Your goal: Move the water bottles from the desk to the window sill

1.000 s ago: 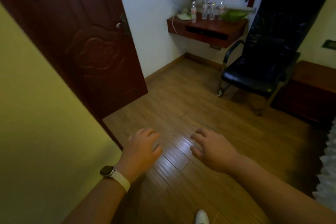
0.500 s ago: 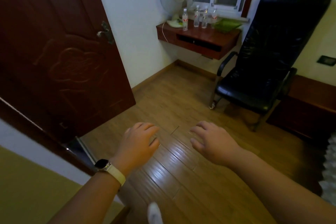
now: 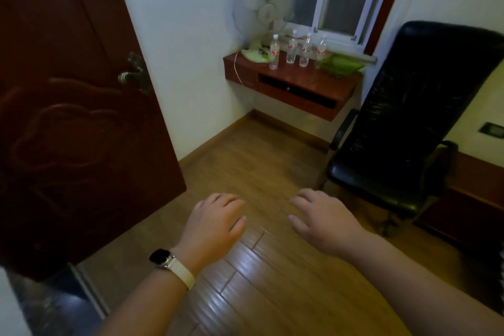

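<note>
Several clear water bottles with red labels stand on a red-brown wall-mounted desk [image 3: 321,84] in the far corner; the leftmost bottle [image 3: 274,52] is nearest the fan, others [image 3: 305,50] line up to its right. The window sill [image 3: 351,49] runs just behind them under the window. My left hand [image 3: 215,224], with a watch on the wrist, and my right hand [image 3: 324,221] hover palm-down over the wooden floor, far from the desk. Both hold nothing, fingers loosely spread.
A dark red door [image 3: 76,117] stands open at the left. A black office chair [image 3: 403,128] sits right of the desk. A pale table fan [image 3: 263,11] and a green tray [image 3: 341,64] share the desk. A low cabinet [image 3: 474,199] is at the right.
The view has advanced through the doorway into the room; the desk and bottles appear nearer and larger. Both hands stay empty in front of me.
</note>
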Available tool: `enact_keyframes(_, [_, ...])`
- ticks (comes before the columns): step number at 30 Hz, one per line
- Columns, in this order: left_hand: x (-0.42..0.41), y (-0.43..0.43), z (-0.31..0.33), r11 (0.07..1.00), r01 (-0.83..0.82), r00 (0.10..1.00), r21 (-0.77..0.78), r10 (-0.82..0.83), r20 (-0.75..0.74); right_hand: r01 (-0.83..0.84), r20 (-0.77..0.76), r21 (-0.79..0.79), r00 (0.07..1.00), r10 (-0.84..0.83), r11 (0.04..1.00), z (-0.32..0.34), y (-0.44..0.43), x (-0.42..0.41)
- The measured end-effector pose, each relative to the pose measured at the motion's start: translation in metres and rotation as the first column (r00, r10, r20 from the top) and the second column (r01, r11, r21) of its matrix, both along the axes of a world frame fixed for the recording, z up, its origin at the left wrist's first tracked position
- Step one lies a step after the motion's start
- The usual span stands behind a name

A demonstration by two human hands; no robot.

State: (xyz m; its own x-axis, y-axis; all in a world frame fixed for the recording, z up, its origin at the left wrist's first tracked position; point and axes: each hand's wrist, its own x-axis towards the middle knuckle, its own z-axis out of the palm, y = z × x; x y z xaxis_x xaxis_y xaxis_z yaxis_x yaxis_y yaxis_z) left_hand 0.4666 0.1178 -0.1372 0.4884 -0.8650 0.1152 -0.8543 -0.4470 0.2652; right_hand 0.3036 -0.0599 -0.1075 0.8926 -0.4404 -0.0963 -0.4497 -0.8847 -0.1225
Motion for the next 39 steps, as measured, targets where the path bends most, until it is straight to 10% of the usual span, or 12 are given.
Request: enact_keyframes(39, [0.383,-0.456,0.030,0.990,0.003,1.000,0.138,-0.006,0.020,0.145,0.141,0.164,0.976,-0.169,0.976,0.011,-0.461,0.359])
